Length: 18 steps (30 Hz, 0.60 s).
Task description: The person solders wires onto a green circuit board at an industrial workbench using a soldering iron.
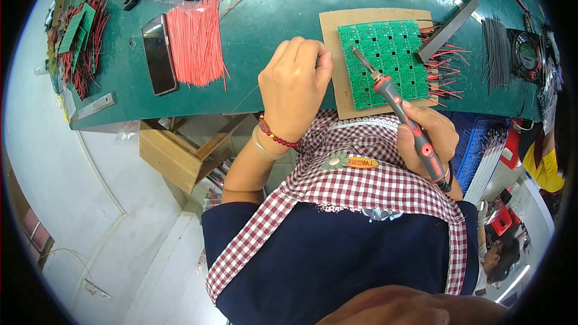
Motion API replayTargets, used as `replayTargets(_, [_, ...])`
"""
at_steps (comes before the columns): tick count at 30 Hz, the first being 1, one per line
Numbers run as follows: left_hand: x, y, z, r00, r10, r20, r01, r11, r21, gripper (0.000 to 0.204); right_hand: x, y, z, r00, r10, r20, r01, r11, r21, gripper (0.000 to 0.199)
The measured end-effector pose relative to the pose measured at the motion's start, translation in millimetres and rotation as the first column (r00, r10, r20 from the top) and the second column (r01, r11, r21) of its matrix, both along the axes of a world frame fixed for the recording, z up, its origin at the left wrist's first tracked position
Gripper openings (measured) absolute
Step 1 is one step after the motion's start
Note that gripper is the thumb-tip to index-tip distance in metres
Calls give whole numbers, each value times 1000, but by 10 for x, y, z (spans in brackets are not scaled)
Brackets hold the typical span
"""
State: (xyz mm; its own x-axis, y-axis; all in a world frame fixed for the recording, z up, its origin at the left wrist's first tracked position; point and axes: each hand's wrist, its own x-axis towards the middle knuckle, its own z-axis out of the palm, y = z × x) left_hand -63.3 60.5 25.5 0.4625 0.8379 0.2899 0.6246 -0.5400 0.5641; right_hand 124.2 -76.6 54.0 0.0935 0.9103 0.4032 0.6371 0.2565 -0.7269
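Observation:
My right hand point(430, 135) is wrapped round the grey and red handle of a soldering iron point(400, 105). The iron's metal tip points up and left, over the left part of a green circuit board panel point(385, 63); whether it touches cannot be told. That panel lies on a brown cardboard sheet point(334, 78). Just left of the cardboard, my left hand point(295, 75) is closed, its fingers curled down and away from view. A thin strand shows beside that hand, but what the fingers hold is hidden. Red and black wires point(445, 69) stick out along the panel's right side.
A dark metal bar point(448, 29) lies across the panel's right edge. Further left are a bundle of red wires point(195, 42), a phone point(159, 54) and loose green boards point(77, 30). Black wires point(495, 54) and a round fan point(527, 56) sit at right. A wooden drawer point(171, 153) juts below the table.

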Motion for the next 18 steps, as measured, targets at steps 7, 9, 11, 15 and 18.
replayTargets(7, [17, -12, -40, 1000, -17, -9, 18, 1000, 14, 13, -14, -23, -64, 999, 37, -30, -38, 999, -35, 32])
replayTargets(9, [22, -11, -47, 1000, -14, -19, 14, 1000, 15, 13, -15, -14, -75, 998, 44, -55, -45, 999, -28, 32])
replayTargets(11, [24, -9, -49, 1000, -10, -28, 10, 1000, 16, 13, -17, -6, -74, 997, 55, -56, -57, 998, -28, 33])
replayTargets(15, [33, -20, -47, 996, -29, -85, 30, 999, 11, 14, -27, 8, -52, 997, 56, -51, -57, 998, -19, 36])
replayTargets(18, [51, -42, -46, 996, -30, -86, 31, 1000, 5, 14, -37, 10, -24, 998, 58, 1, -58, 998, -4, 38])
